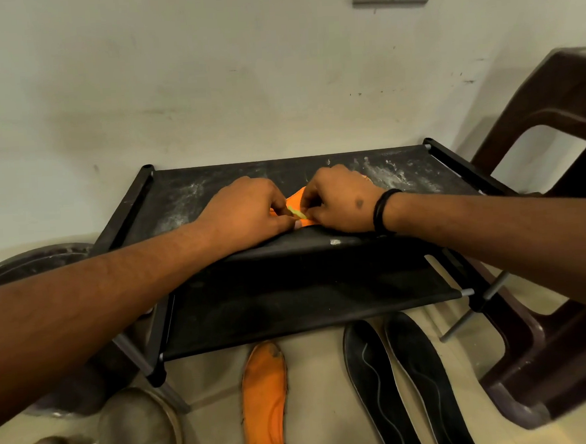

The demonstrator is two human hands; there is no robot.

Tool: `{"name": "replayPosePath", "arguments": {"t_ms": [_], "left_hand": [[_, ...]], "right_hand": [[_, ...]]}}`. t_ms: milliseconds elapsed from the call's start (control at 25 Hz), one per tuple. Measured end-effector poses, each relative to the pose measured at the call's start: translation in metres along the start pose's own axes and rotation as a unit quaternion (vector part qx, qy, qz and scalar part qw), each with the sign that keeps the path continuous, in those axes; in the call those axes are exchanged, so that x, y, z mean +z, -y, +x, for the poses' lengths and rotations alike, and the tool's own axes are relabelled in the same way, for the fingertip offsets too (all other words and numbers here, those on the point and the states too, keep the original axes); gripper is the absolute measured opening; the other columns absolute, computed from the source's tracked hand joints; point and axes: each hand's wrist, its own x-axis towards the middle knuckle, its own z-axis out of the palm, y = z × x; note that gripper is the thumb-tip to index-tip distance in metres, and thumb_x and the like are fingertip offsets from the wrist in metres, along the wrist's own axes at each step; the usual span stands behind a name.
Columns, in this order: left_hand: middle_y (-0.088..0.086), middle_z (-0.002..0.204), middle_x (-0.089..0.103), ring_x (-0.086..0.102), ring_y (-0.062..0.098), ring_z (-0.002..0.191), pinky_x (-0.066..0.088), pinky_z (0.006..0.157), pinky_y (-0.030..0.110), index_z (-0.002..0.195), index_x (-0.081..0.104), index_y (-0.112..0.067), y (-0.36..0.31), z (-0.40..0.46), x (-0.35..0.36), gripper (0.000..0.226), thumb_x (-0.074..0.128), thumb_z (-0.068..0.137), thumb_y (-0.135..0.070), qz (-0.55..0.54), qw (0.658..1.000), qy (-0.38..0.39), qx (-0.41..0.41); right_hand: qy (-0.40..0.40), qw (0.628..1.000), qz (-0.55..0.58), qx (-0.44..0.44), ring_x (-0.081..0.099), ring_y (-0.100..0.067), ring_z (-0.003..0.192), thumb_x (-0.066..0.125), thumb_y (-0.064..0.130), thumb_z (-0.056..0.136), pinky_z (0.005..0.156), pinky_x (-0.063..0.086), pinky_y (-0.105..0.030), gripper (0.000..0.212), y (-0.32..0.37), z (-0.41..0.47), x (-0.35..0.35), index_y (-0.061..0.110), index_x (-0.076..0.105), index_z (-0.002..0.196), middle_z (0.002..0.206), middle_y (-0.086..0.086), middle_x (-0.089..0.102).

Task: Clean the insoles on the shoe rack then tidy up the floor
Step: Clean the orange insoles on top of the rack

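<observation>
With your left hand and right hand both pinching the yellow-green scrubber against the orange insole pinned under them on the shoe rack, press flat, scrub in short strokes toward its covered ends.

We see a black rack dusted white, orange insole below it, two black insoles, brown chair
</observation>
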Motion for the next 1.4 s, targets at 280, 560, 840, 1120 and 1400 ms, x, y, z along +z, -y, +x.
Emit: {"name": "replayPosePath", "arguments": {"t_ms": [280, 560, 840, 1120, 1400], "left_hand": [[-0.013, 0.114, 0.072, 0.065, 0.01, 0.099, 0.055, 0.085, 0.042, 0.092, 0.081, -0.03, -0.003, -0.001, -0.002, 0.025, 0.07, 0.086, -0.051, -0.008, 1.0, 0.001, 0.006], [-0.012, 0.113, 0.073, 0.065, 0.009, 0.098, 0.055, 0.086, 0.041, 0.091, 0.081, -0.03, -0.004, -0.001, -0.003, 0.022, 0.071, 0.086, -0.048, -0.007, 1.0, -0.002, 0.004], [-0.012, 0.115, 0.072, 0.064, 0.007, 0.099, 0.054, 0.087, 0.038, 0.094, 0.081, -0.029, -0.006, -0.004, -0.005, 0.022, 0.071, 0.087, -0.047, -0.003, 1.0, 0.002, 0.003], [-0.013, 0.11, 0.073, 0.065, 0.006, 0.098, 0.055, 0.087, 0.038, 0.092, 0.081, -0.029, -0.007, -0.003, -0.004, 0.02, 0.071, 0.087, -0.046, -0.014, 1.0, 0.002, -0.002], [-0.012, 0.11, 0.073, 0.065, 0.007, 0.099, 0.055, 0.088, 0.04, 0.092, 0.081, -0.03, -0.007, -0.002, -0.004, 0.019, 0.071, 0.087, -0.046, -0.015, 1.0, -0.001, 0.002]], "right_hand": [[-0.016, 0.995, -0.062, 0.078, 0.061, -0.024, 0.107, 0.06, 0.026, 0.089, 0.096, 0.043, -0.048, 0.018, -0.029, 0.004, -0.012, 0.026, 0.075, 0.099, 0.109, 0.005, 0.071], [0.017, 1.0, 0.012, 0.017, 0.066, -0.016, 0.096, 0.066, 0.023, 0.088, 0.09, 0.052, -0.041, 0.015, -0.033, -0.006, -0.012, 0.022, 0.077, 0.097, 0.102, 0.005, 0.074], [0.024, 0.999, 0.018, -0.026, 0.066, -0.012, 0.087, 0.065, 0.017, 0.086, 0.086, 0.054, -0.034, 0.017, -0.027, -0.015, -0.011, 0.018, 0.078, 0.097, 0.098, 0.003, 0.075], [0.001, 0.999, -0.026, 0.025, 0.066, -0.016, 0.096, 0.063, 0.022, 0.09, 0.094, 0.052, -0.045, 0.018, -0.049, -0.011, -0.016, 0.021, 0.076, 0.102, 0.105, 0.005, 0.074], [0.011, 1.0, 0.024, -0.016, 0.067, -0.01, 0.086, 0.068, 0.018, 0.087, 0.087, 0.055, -0.033, 0.014, -0.046, -0.015, -0.017, 0.015, 0.078, 0.097, 0.098, 0.003, 0.075]]}}
